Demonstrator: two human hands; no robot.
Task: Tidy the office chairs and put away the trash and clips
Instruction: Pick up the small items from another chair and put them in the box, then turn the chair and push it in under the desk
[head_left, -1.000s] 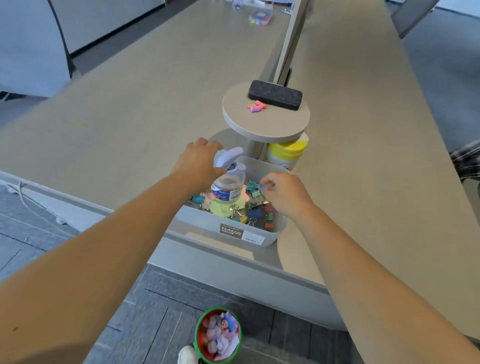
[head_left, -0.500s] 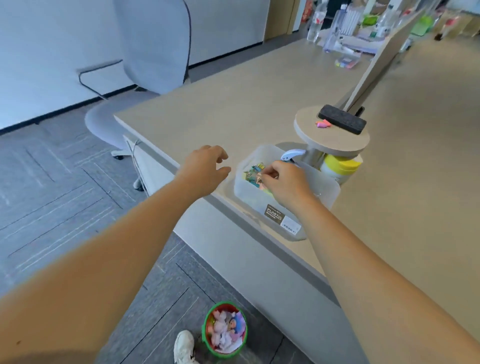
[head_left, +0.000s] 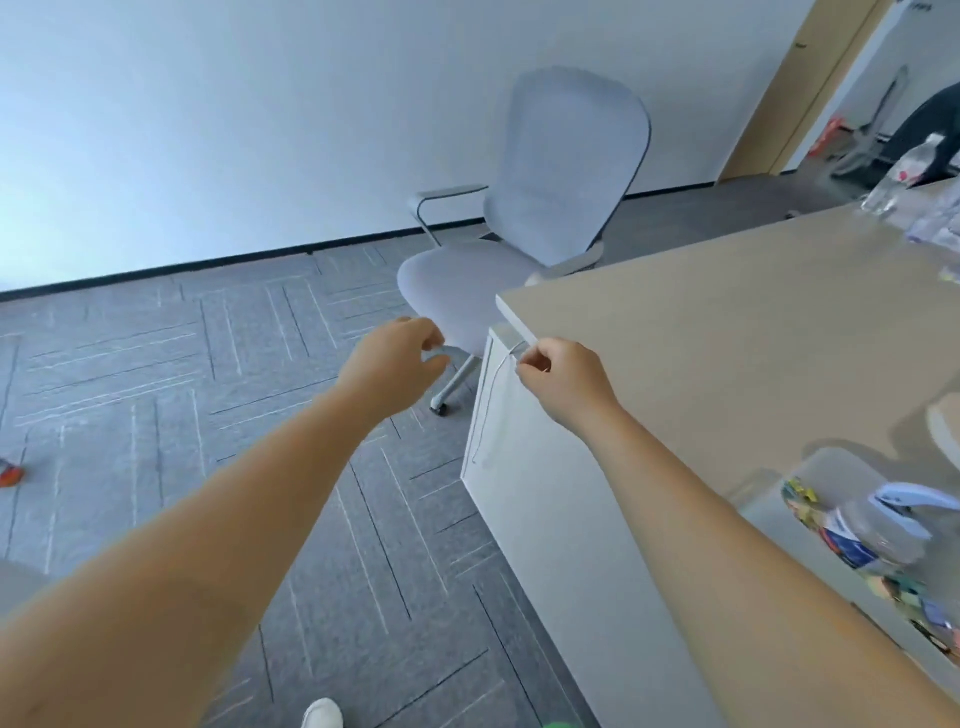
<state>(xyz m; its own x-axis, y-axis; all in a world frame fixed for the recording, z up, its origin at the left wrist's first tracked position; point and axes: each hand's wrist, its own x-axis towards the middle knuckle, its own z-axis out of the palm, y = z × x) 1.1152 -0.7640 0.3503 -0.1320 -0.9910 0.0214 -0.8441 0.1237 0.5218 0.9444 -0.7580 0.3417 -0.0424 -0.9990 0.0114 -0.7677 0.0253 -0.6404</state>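
Left hand (head_left: 396, 358), fingers loosely curled and empty, reaches toward the office chair (head_left: 524, 228); right hand (head_left: 558, 376) apparently pinches nothing beside the desk (head_left: 727, 332) corner.

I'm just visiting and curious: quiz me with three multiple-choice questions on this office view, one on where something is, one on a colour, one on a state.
1. Where is the office chair?
A. by the desk's far corner
B. upside down on the desk
C. behind the door

2. What colour is its seat?
A. red
B. light grey
C. black

3. How is the left hand?
A. gripping a bottle
B. flat on the desk
C. empty, fingers curled

Answers: 1 A, it stands on the carpet past the desk corner; 2 B, pale grey fabric; 3 C, nothing in it.
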